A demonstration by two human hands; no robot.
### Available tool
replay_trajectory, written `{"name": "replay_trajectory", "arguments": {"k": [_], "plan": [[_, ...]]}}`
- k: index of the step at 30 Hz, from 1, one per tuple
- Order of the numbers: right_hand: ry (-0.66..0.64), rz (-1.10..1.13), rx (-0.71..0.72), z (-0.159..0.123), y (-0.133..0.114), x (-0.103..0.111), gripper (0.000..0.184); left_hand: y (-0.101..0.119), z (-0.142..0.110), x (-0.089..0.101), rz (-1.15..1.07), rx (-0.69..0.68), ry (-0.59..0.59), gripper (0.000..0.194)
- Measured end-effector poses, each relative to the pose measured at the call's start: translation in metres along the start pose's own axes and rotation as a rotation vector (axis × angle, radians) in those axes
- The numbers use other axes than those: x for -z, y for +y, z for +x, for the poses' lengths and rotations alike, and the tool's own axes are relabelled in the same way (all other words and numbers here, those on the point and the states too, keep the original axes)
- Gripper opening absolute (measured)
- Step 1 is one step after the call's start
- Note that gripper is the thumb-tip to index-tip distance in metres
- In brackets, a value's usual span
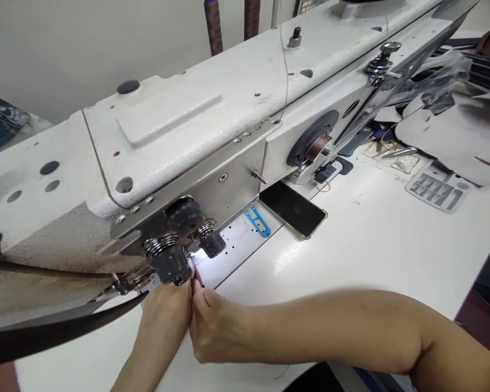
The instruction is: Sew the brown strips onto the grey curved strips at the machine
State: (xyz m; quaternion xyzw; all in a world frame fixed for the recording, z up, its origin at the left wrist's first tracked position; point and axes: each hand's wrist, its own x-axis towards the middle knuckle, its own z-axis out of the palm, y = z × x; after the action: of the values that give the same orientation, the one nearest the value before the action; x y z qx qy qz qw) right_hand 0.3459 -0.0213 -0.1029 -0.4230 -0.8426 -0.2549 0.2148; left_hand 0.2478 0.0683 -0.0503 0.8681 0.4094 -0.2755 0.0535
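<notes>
Head view, left to right. One white sewing machine point(179, 128) runs slantwise across the table point(363, 256). Two hands of mine, side by side and touching, at the machine's needle end. Left hand point(167, 299): its fingers go out of sight behind the front knob, so I cannot tell how wide my grip is. Right hand point(214, 326): fingers drawn in narrow, tips close under the knobs; what they hold, if anything, is hidden from me. Two dark knobs with springs, one in front point(173, 265), one behind point(213, 243). Two brown thread spools beyond the machine, the first point(214, 30) left of the second point(252, 19). One blue strip point(259, 222) near the machine's base. One phone point(297, 210), screen up. One bobbin point(319, 148) of brown thread. One slotted grey plate point(438, 188). Several pale cut pieces point(445, 128) overlap beyond it; exact count unclear.
</notes>
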Motion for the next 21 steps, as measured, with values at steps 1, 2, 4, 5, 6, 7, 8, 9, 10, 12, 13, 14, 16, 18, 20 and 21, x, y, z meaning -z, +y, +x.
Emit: {"name": "replay_trajectory", "arguments": {"k": [1,2,4,5,6,7,8,9,10,12,13,14,16,18,20,21], "plan": [[-0.009,0.026,0.014,0.0,0.001,-0.002,0.024,-0.001,0.0,-0.001,0.011,-0.006,0.001,0.036],[-0.015,0.039,0.018,0.001,0.001,-0.005,0.024,-0.002,0.001,-0.002,0.022,-0.011,0.0,0.036],[-0.004,0.033,-0.005,0.002,0.004,-0.009,0.026,-0.005,0.001,-0.003,0.019,-0.002,-0.01,0.037],[0.005,0.02,-0.029,0.003,0.005,-0.011,0.026,-0.006,0.001,-0.002,0.009,0.008,-0.016,0.038],[0.019,0.01,-0.043,0.004,0.007,-0.013,0.026,-0.007,0.0,-0.002,-0.001,0.013,-0.022,0.039],[0.035,-0.001,-0.049,0.004,0.009,-0.014,0.026,-0.008,0.0,-0.001,-0.008,0.014,-0.025,0.04],[0.048,-0.012,-0.052,0.005,0.01,-0.014,0.026,-0.009,0.0,-0.001,-0.006,0.01,-0.025,0.04],[0.062,-0.019,-0.05,0.006,0.012,-0.015,0.026,-0.01,-0.001,-0.001,-0.002,0.0,-0.021,0.04],[0.076,-0.02,-0.051,0.006,0.014,-0.015,0.026,-0.011,-0.001,-0.002,0.006,-0.013,-0.011,0.04],[0.111,0.001,-0.069,0.007,0.017,-0.016,0.026,-0.014,-0.001,-0.008,0.02,-0.031,0.054,0.041],[0.12,0.02,-0.09,0.008,0.018,-0.016,0.026,-0.015,-0.001,-0.012,0.03,-0.042,0.113,0.041],[0.129,0.038,-0.106,0.009,0.018,-0.016,0.026,-0.016,-0.001,-0.017,0.047,-0.058,0.182,0.041],[0.135,0.052,-0.131,0.009,0.02,-0.017,0.028,-0.019,-0.001,-0.03,0.088,-0.088,0.315,0.038],[0.174,0.044,-0.155,0.01,0.02,-0.018,0.029,-0.021,0.0,-0.041,0.107,-0.096,0.395,0.036],[0.226,0.034,-0.186,0.01,0.021,-0.018,0.029,-0.021,0.002,-0.049,0.098,-0.078,0.415,0.035],[0.241,0.03,-0.197,0.01,0.021,-0.018,0.029,-0.021,0.003,-0.052,0.091,-0.071,0.415,0.035]]}}
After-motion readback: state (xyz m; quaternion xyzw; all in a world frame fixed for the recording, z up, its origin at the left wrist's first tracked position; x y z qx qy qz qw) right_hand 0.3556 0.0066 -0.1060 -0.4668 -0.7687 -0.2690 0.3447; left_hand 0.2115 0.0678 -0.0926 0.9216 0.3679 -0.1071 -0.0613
